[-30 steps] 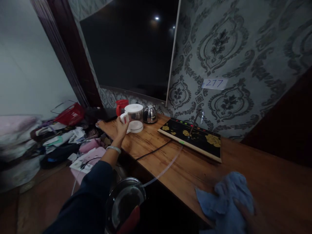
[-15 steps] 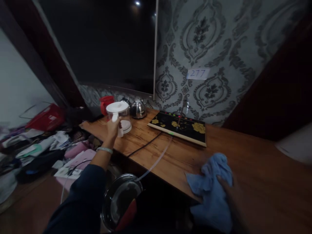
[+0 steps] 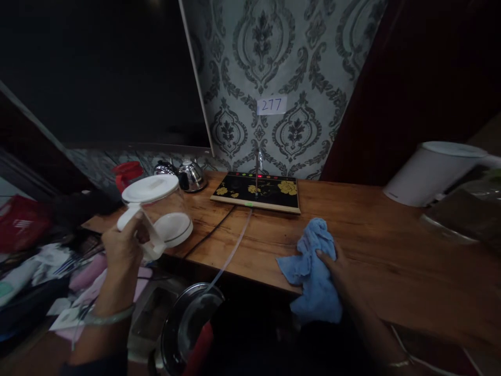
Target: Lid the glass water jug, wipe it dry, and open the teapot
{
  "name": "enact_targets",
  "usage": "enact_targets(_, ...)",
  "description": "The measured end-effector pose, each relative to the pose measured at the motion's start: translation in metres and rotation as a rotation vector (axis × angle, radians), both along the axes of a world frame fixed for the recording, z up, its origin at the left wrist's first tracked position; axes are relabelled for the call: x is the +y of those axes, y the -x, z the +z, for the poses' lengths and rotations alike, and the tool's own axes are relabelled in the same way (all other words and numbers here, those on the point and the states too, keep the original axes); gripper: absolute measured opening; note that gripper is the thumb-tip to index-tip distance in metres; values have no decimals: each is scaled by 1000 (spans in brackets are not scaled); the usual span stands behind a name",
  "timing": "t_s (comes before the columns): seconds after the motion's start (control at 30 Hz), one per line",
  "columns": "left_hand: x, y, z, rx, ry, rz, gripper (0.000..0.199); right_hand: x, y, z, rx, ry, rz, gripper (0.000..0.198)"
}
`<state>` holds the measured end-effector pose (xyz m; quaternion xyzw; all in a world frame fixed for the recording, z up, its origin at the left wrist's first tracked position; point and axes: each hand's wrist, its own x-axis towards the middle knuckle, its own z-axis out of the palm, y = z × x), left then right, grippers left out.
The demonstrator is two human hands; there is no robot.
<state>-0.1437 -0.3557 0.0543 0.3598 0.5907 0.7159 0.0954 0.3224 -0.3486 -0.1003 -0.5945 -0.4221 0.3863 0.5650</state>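
Left hand [image 3: 121, 245] has its grip wrapped around the white handle of a glass jug [image 3: 156, 214] with a white lid, held up off the near-left end of the wooden bench [image 3: 391, 245], tilted a bit. Can't tell for sure whether its white base clears the bench edge or just touches it. Jug looks empty, glass is clear.

Right hand [image 3: 340, 266] presses down on a crumpled blue cloth [image 3: 313, 266] at the near edge of the bench, fingers over the cloth's right side, part of the cloth hanging over the edge. Grip narrow, pinching cloth.

Far middle: black tea tray [image 3: 256, 190] with gold flowers, lights lit along its far rim, a thin spout standing on it. A dark cord [image 3: 207, 235] and a clear tube [image 3: 230, 250] run from it toward the near edge; the tube drops to a round glass-lidded pot [image 3: 188, 324] below the bench. Steel kettle [image 3: 191, 175] and red cup [image 3: 127, 172] far left, white kettle [image 3: 430, 172] far right. Paper tag "277" [image 3: 272, 105] on the wall. Clutter on the floor to the left.

Risks, as judged: jug held by handle only, one-handed, so a slip could knock glass on the bench edge. The cord lies near the jug, so the jug could snag it and drag the tray. The cloth overhangs the edge and may slide off.
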Motion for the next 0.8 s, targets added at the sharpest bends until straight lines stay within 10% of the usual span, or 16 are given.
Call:
enact_targets(0.23, -50, -64, 35, -263, 1, -359, 39, -1, 1, 0, 70, -31, 30, 75)
enact_targets(0.8, -20, -197, -5, -355, 134, -803, 44, -14, -21, 28, 95, -151, -184, 65)
